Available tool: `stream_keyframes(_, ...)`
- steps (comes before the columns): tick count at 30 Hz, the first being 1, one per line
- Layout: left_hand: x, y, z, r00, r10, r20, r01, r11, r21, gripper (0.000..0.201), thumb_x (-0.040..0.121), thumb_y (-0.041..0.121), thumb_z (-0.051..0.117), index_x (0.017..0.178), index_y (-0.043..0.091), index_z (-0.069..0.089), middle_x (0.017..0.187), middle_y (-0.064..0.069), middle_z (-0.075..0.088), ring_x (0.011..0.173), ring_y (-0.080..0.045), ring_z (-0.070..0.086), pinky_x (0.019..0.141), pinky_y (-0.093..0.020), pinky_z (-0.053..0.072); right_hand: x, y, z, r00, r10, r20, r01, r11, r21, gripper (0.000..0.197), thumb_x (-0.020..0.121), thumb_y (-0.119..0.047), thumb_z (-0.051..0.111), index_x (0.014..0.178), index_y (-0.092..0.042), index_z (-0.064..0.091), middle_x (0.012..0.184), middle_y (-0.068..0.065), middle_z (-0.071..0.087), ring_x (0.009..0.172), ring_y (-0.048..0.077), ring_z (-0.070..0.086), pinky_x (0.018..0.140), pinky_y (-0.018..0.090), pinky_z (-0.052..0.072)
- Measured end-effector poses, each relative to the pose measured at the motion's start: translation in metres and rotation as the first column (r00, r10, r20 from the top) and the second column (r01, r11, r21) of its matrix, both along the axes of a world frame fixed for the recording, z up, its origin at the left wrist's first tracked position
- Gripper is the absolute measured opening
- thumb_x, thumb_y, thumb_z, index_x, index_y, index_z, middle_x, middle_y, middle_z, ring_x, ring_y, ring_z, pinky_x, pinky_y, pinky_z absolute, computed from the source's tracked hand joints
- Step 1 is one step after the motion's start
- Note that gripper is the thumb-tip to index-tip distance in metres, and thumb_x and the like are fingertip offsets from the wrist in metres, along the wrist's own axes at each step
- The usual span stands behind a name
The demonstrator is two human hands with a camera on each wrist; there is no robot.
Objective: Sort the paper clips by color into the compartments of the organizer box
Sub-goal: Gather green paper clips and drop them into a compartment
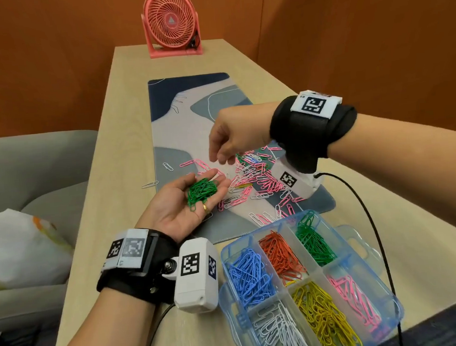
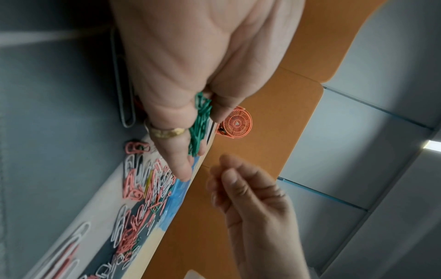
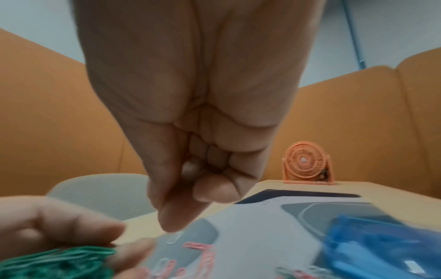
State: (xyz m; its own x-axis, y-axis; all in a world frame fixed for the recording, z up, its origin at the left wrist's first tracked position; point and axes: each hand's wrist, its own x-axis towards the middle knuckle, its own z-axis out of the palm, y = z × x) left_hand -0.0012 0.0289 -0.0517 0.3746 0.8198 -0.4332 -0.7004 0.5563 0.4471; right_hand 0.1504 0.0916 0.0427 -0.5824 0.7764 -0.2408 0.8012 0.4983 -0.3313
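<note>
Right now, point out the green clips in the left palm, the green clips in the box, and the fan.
green clips in the left palm [image 1: 202, 192]: head view, middle of the bundle.
green clips in the box [image 1: 315, 243]: head view, middle of the pile.
fan [image 1: 170, 21]: head view, grille hub.

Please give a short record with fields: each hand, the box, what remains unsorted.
Left hand: palm up, bunch of green wire paper clips lying in it
Right hand: raised near the left fingertips, its fingertips together; whether it holds a clip cannot be told
Box: clear blue plastic organizer box, one colour per compartment: blue, orange, green, white, yellow, pink
Unsorted: mostly pink and white paper clips on the grey-blue patterned mat
</note>
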Motion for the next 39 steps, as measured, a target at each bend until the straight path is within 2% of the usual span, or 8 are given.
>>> stream_keyframes(5,0.0,0.0,-0.001,1.0,-0.004,-0.024,0.004,1.0,0.023,0.038,0.101,0.016,0.032,0.104,-0.01,0.06,0.102,-0.027,0.066,0.08,-0.038,0.07,0.075,-0.046,0.053,0.05,0.013,-0.004,0.966,-0.149,0.211,0.132,0.987,0.09,0.009,0.085,-0.014,0.068,0.091,-0.017,0.073,0.075,-0.009,0.068,0.065,0.004,0.059,0.064,0.019,0.046)
stream_keyframes(9,0.0,-0.001,-0.001,0.999,-0.013,-0.048,0.015,0.999,0.045,0.037,0.101,0.016,0.032,0.106,-0.009,0.06,0.109,-0.025,0.064,0.083,-0.036,0.07,0.077,-0.045,0.054,0.078,0.015,-0.02,0.904,-0.208,0.373,0.201,0.978,0.059,0.011,0.079,-0.008,0.071,0.081,-0.019,0.071,0.067,-0.011,0.061,0.064,0.008,0.056,0.057,0.02,0.042)
stream_keyframes(14,0.0,-0.003,0.001,0.997,-0.007,-0.071,0.011,0.999,0.051,0.036,0.1,0.016,0.034,0.109,-0.009,0.059,0.117,-0.026,0.062,0.099,-0.035,0.065,0.079,-0.045,0.054,0.089,0.012,-0.033,0.882,-0.192,0.431,0.206,0.979,0.015,0.019,0.076,-0.005,0.074,0.088,-0.019,0.071,0.081,-0.004,0.066,0.077,0.013,0.056,0.062,0.02,0.042)
stream_keyframes(16,0.0,-0.003,0.001,0.997,-0.008,-0.079,0.012,0.999,0.049,0.036,0.1,0.015,0.034,0.109,-0.01,0.059,0.118,-0.026,0.062,0.104,-0.034,0.062,0.08,-0.045,0.054,0.089,0.012,-0.037,0.872,-0.179,0.455,0.189,0.982,0.025,0.019,0.076,-0.005,0.074,0.088,-0.019,0.07,0.077,-0.006,0.062,0.078,0.013,0.055,0.06,0.018,0.04)
stream_keyframes(23,0.001,-0.005,0.002,0.997,-0.011,-0.08,0.015,0.999,0.045,0.038,0.101,0.016,0.033,0.106,-0.01,0.06,0.111,-0.027,0.064,0.107,-0.035,0.061,0.079,-0.045,0.054,0.092,0.014,-0.039,0.879,-0.155,0.451,0.164,0.986,0.019,0.011,0.08,-0.012,0.074,0.09,-0.014,0.07,0.072,-0.01,0.06,0.067,0.005,0.052,0.06,0.015,0.041)
stream_keyframes(29,0.0,-0.005,0.002,0.997,-0.009,-0.073,0.012,0.999,0.043,0.038,0.101,0.017,0.033,0.107,-0.009,0.06,0.108,-0.026,0.065,0.107,-0.034,0.061,0.079,-0.044,0.054,0.09,0.013,-0.04,0.901,-0.169,0.399,0.184,0.983,0.0,0.015,0.079,-0.016,0.075,0.091,-0.016,0.067,0.079,-0.005,0.064,0.073,0.012,0.056,0.073,0.025,0.046)
stream_keyframes(35,-0.002,-0.005,0.004,0.999,-0.001,-0.049,0.003,0.999,0.044,0.037,0.101,0.015,0.034,0.107,-0.01,0.059,0.113,-0.028,0.063,0.107,-0.037,0.061,0.079,-0.046,0.054,0.09,0.014,-0.039,0.889,-0.147,0.434,0.168,0.986,-0.01,0.014,0.081,-0.018,0.072,0.073,-0.02,0.061,0.072,-0.005,0.06,0.067,0.01,0.052,0.067,0.024,0.046)
stream_keyframes(39,-0.007,-0.002,0.006,1.0,0.022,0.015,-0.023,0.999,0.05,0.038,0.101,0.016,0.033,0.118,-0.011,0.055,0.123,-0.028,0.057,0.101,-0.038,0.062,0.077,-0.046,0.055,0.086,0.017,-0.03,0.926,-0.201,0.321,0.208,0.978,0.011,0.015,0.078,-0.005,0.065,0.07,-0.017,0.06,0.068,-0.003,0.061,0.063,0.011,0.051,0.066,0.027,0.046)
